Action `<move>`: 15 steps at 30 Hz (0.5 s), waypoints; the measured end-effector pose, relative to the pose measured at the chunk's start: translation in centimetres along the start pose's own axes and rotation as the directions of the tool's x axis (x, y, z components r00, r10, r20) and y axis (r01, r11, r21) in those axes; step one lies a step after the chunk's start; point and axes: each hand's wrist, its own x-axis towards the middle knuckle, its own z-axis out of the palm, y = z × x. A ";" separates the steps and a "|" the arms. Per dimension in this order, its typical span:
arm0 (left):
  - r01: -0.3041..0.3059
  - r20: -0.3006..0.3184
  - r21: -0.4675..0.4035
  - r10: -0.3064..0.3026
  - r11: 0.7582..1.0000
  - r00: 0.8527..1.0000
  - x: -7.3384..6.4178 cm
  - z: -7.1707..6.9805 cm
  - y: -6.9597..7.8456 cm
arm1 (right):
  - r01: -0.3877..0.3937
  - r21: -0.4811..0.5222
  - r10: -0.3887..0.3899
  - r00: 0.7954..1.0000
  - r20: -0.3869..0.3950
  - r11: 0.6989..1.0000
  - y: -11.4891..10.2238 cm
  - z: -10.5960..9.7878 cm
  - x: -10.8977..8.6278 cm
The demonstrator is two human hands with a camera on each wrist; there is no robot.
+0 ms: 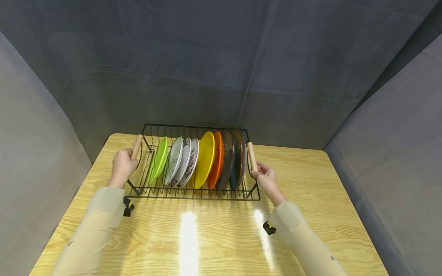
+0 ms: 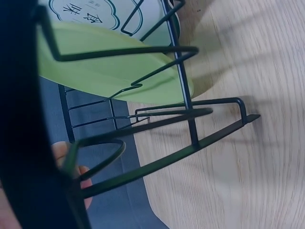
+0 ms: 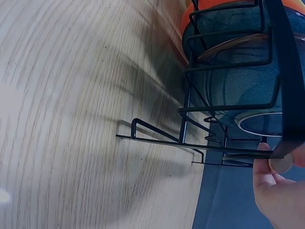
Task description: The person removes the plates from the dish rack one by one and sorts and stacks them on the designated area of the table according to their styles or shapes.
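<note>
Left hand (image 1: 124,165) grips the left wooden handle (image 1: 137,145) and the right hand (image 1: 267,179) pinches the right wooden handle (image 1: 252,155) near its lower end, with the black wire dish rack (image 1: 197,198) between them, its contact with the table (image 1: 310,214) unclear. Upright plates (image 1: 204,161) fill it, light green nearest the left hand, dark ones nearest the right. Both sleeved forearms (image 1: 88,232) reach forward, angled inward.

Between the fingers of the left hand (image 1: 122,165) and right hand (image 1: 267,179), a rack (image 1: 195,198) stands on the table (image 1: 300,184) I view remotely. Plates (image 1: 205,161) stand in it; cloth (image 1: 193,76) hangs beyond the fingers.
</note>
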 end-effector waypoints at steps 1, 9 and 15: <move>0.001 0.000 0.001 -0.001 1.000 1.000 0.0 0.1 0.1 | -0.001 -0.004 0.001 1.000 -0.003 1.000 0.0 -0.1 0.0; 0.000 0.008 -0.007 0.000 1.000 1.000 0.1 0.7 0.9 | -0.017 -0.040 0.017 1.000 -0.009 0.999 -0.1 -1.0 -0.2; -0.012 0.027 -0.005 0.012 1.000 1.000 0.2 1.1 1.5 | -0.014 -0.040 0.013 1.000 -0.013 0.999 0.2 -1.8 -0.2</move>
